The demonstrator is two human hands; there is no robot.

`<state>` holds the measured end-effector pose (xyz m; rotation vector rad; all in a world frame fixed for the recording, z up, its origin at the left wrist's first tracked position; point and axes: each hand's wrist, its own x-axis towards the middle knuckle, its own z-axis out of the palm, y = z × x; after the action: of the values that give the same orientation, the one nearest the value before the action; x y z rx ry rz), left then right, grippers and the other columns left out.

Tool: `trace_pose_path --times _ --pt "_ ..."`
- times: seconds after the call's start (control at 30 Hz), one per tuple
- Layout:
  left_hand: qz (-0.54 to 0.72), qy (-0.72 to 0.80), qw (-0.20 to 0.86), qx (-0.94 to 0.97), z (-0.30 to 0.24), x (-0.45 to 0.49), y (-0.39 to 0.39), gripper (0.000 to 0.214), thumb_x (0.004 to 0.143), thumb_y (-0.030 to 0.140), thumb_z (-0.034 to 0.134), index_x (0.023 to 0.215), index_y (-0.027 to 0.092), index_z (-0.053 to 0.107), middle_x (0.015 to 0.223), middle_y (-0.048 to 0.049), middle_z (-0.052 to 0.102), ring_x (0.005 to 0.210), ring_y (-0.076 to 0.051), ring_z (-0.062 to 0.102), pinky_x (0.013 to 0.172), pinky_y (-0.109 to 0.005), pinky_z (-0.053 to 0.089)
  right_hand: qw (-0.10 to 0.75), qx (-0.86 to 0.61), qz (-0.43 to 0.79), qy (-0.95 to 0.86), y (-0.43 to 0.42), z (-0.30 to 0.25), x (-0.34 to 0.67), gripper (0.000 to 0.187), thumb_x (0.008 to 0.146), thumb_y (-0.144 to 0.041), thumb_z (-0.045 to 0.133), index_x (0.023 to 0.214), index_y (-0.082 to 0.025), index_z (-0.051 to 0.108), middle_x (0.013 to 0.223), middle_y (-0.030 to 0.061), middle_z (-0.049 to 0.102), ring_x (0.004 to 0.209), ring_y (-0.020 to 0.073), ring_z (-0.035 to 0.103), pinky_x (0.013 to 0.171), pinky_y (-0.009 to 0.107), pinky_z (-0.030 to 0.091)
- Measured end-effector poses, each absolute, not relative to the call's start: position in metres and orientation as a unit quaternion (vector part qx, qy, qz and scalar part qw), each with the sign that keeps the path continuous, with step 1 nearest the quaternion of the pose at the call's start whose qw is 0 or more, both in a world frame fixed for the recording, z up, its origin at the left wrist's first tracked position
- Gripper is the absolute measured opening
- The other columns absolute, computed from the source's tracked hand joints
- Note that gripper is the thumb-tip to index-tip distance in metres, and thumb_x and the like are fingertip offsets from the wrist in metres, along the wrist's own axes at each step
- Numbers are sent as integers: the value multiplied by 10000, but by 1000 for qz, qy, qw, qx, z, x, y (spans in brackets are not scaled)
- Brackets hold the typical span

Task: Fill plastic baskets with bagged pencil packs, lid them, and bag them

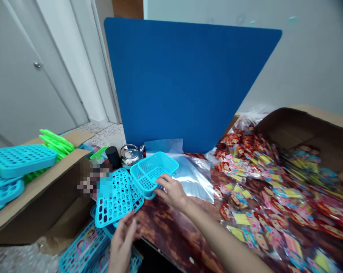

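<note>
At the left, a cardboard box [59, 199] holds pierced blue pieces [26, 157]. Below the near-left edge of the table [168, 231], pierced trays [84, 246] bearing printed pictures look further along than the rest. By that edge lies a blue panel [114, 201]; the left hand [124, 239], fingers loosely parted with nothing visible inside, is just beside it, contact uncertain. Farther back from the edge sits a blue basket [152, 170], seemingly unfilled, its near-right rim pinched by the right hand [171, 191]. Rightward, plentiful bagged packets [276, 223] lie loose, so much seems left.
</note>
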<state>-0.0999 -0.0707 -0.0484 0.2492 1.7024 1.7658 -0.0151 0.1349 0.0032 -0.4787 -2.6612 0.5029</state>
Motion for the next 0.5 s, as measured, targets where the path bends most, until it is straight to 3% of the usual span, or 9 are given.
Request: trace_pose_path --times 0.07,0.13,0.27,0.4,0.5 --pt "692 650 294 112 -15 -107 -52 690 650 589 688 1197 217 493 1080 -75 593 820 -193 607 628 -273 512 221 -142 176 -949 113 4 10 213 858 -320 582 1046 -227 618 1104 66 597 917 182 614 775 277 494" --pt "680 667 277 126 1 -107 -42 676 628 579 704 1143 190 503 973 -48 599 713 -161 601 571 -255 503 236 -132 176 -947 91 4 38 191 885 -323 541 1035 -236 620 1078 49 617 887 164 619 760 262 490" --pt "626 702 302 156 0 -91 -40 718 459 511 813 1014 174 507 719 32 580 523 -135 570 451 -238 469 251 -135 225 -932 58 1 81 214 940 -331 453 935 -226 639 898 6 669 776 113 626 686 200 470" --pt "579 717 352 164 -7 -81 -45 770 382 526 823 983 165 503 667 11 619 531 -184 602 435 -269 488 283 -195 284 -895 52 5 115 276 965 -293 384 854 -190 615 784 20 655 761 115 615 688 196 464" --pt "548 737 360 166 -19 -90 -52 773 383 505 833 1010 179 521 729 -8 658 614 -210 640 499 -288 529 335 -326 273 -841 65 10 140 246 958 -285 382 988 -178 602 896 56 659 861 153 612 762 247 474"
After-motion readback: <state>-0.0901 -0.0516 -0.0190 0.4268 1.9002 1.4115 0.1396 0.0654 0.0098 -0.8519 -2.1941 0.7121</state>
